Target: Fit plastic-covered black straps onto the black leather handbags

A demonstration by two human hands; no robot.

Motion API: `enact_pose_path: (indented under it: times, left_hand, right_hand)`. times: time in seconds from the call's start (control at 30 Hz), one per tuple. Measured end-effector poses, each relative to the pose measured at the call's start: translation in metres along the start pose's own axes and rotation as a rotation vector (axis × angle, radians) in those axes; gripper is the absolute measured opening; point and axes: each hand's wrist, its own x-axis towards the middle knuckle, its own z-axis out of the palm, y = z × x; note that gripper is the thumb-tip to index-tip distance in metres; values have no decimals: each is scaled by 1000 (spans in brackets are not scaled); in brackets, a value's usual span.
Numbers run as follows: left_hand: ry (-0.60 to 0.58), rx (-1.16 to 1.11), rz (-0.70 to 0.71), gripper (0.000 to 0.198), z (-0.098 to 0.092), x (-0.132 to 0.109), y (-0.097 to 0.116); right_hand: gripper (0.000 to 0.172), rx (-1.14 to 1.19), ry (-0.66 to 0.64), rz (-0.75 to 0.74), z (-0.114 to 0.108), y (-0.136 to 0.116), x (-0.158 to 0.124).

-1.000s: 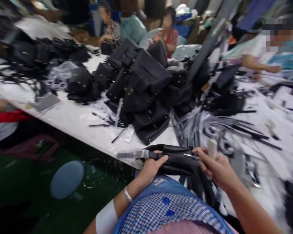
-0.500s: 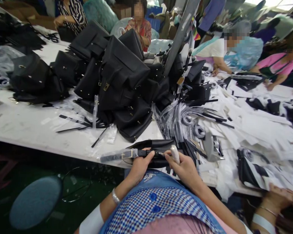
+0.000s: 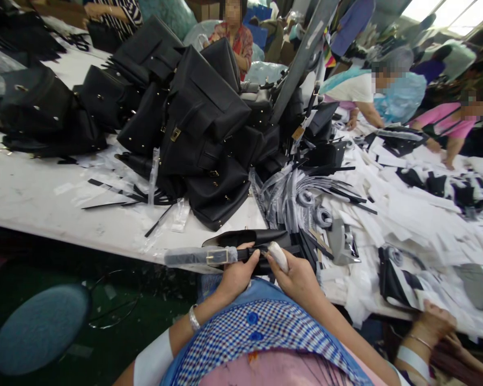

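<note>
My left hand [image 3: 240, 274] is closed around a black strap [image 3: 243, 254], thumb pressed on top. Its left end is wrapped in clear plastic and carries a gold buckle [image 3: 218, 257]. My right hand [image 3: 295, 276] grips a slim tool with a thick whitish handle [image 3: 277, 256]; its working end meets the strap beside my left thumb, too small to make out. Under and behind both hands a black handbag [image 3: 221, 237] lies at the table's near edge, partly covered by them.
A heap of black handbags [image 3: 201, 107] rises ahead on the white table [image 3: 32, 187]. Plastic-wrapped straps [image 3: 285, 198] and white sheets [image 3: 406, 198] spread to the right. A post [image 3: 301, 59] stands behind. A co-worker's hand [image 3: 434, 319] is at lower right; a round stool [image 3: 42, 327] at lower left.
My hands have drawn closer together, and the white-handled tool now reaches the strap next to my left thumb. Its handle leans more to the left. The view has shifted slightly.
</note>
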Motion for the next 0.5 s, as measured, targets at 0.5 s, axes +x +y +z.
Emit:
enact_pose_path:
  times: [0.5]
  left_hand:
    - [4, -176, 14, 16, 16, -6, 4]
  right_hand:
    - [30, 96, 17, 167, 18, 21, -1]
